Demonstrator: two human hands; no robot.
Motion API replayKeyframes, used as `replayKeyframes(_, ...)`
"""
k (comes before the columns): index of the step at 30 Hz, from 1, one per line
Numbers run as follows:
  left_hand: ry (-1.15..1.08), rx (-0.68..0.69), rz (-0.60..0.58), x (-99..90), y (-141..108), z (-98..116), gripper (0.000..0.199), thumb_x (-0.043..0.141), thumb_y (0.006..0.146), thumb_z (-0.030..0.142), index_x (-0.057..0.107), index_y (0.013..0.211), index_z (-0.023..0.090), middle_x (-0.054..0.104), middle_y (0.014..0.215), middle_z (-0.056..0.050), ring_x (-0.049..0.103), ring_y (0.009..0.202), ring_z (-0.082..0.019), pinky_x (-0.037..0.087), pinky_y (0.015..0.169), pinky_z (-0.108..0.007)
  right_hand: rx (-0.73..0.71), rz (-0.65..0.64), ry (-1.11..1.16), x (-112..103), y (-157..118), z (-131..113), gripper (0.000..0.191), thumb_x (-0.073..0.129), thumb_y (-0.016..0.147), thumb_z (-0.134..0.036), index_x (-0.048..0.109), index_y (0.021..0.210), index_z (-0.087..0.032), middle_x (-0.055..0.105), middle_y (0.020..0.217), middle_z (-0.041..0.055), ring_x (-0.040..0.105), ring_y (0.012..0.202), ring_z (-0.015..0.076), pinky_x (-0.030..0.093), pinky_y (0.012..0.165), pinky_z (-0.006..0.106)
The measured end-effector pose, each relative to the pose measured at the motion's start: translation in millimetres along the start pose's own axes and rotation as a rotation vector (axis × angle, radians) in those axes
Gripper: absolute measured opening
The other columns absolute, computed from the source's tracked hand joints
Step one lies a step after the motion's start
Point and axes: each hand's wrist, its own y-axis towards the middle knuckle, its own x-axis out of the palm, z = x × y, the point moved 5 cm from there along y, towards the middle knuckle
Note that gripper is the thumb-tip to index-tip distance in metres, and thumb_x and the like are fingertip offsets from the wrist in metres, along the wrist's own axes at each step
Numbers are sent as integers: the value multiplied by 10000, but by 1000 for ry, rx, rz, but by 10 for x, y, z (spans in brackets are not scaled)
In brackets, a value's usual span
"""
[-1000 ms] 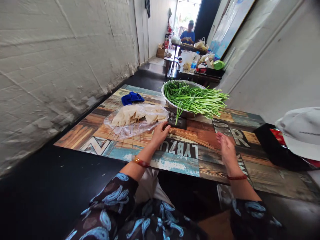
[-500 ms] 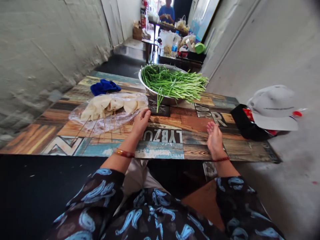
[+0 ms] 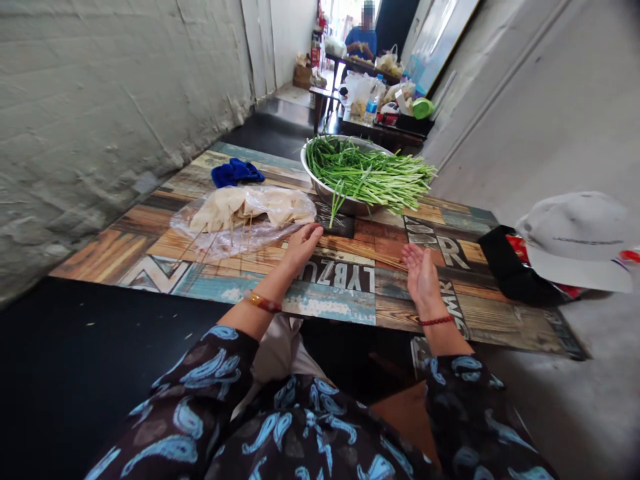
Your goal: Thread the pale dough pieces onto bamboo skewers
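My left hand point(image 3: 303, 245) is over the wood-patterned table point(image 3: 345, 307), beside a clear plastic bag point(image 3: 220, 247) of pale flat sheets point(image 3: 225, 203) with thin sticks poking out. Its fingers are extended and hold nothing. Further right, my right hand point(image 3: 421, 277) is open with the palm turned inward and upward, and nothing lies in it. Beyond both hands stands a metal bowl point(image 3: 327, 193) heaped with long green stalks point(image 3: 373, 173). A few stalks hang over the bowl's near rim.
A blue cloth point(image 3: 236, 172) lies at the back left of the table. On the right are a black container point(image 3: 505, 267) and a white cap point(image 3: 575, 233). Behind, a person in blue point(image 3: 361, 43) sits at another table bearing bags and a bottle point(image 3: 373, 100). Walls flank both sides.
The view has shifted and tilted, so the table and bowl appear further right. My right hand has moved closer to my left and its palm has turned up more.
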Motion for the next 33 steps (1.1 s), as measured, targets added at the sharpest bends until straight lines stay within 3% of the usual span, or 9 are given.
replayKeyframes(3,-28,-15,-35,27,-22,-19,429,547,861,480,682,1121,166,697,1171,-94,615,1111,-252,452,1000,-372,-16,-96,-36,9,32,-7,592,436,886,-681,650,1117,-180,679,1203,135,653,1096,219,447,1024,432)
replayKeyframes(6,-157,-40,-59,58,-15,-76,466,538,861,520,673,1122,158,694,1169,-98,617,1116,-242,452,1009,-372,-67,-98,-154,-85,73,2,583,459,886,-660,654,1135,-170,676,1214,141,651,1089,226,456,1003,437)
replayKeyframes(9,-266,-59,-7,81,2,-111,469,507,884,530,667,1103,147,688,1176,-110,614,1136,-235,451,1020,-376,-126,-59,-330,-195,128,43,578,491,873,-649,658,1147,-169,672,1225,137,627,1116,233,451,1006,444)
replayKeyframes(12,-245,-64,62,143,8,-98,408,498,914,469,665,1111,154,676,1215,-107,596,1178,-224,418,1064,-364,-135,-75,-335,-198,189,118,601,494,870,-656,641,1183,-166,663,1228,139,638,1087,229,452,999,445)
replayKeyframes(19,-146,-44,19,396,-11,-57,391,466,943,407,655,1159,141,679,1219,-121,610,1154,-229,447,1035,-367,-219,-124,-399,-7,191,133,563,436,909,-621,655,1154,-164,677,1158,141,656,939,223,472,943,458)
replayKeyframes(25,34,14,-34,416,-29,-10,351,494,924,389,683,1117,165,703,1154,-96,624,1098,-232,466,1000,-368,-381,-295,-676,108,91,70,490,410,926,-563,664,1152,-210,689,1143,125,630,1046,263,469,960,485)
replayKeyframes(28,115,32,-43,381,-17,-14,345,521,909,370,674,1124,147,694,1156,-115,626,1087,-235,473,987,-367,-531,-286,-896,196,-7,-59,435,502,888,-530,683,1133,-219,699,1117,129,607,1086,308,425,994,544)
replayKeyframes(31,197,91,-13,309,-50,11,330,549,894,337,664,1123,130,682,1150,-131,624,1069,-236,476,974,-368,-644,-279,-969,418,-144,-232,403,513,907,-469,664,1193,-230,678,1177,131,586,1118,323,402,1010,562)
replayKeyframes(33,232,144,32,225,-118,56,299,545,894,319,669,1099,139,689,1093,-122,632,1006,-223,489,937,-362,-697,-438,-906,708,-262,-301,375,491,933,-431,655,1211,-241,676,1182,119,598,1112,302,442,985,515)
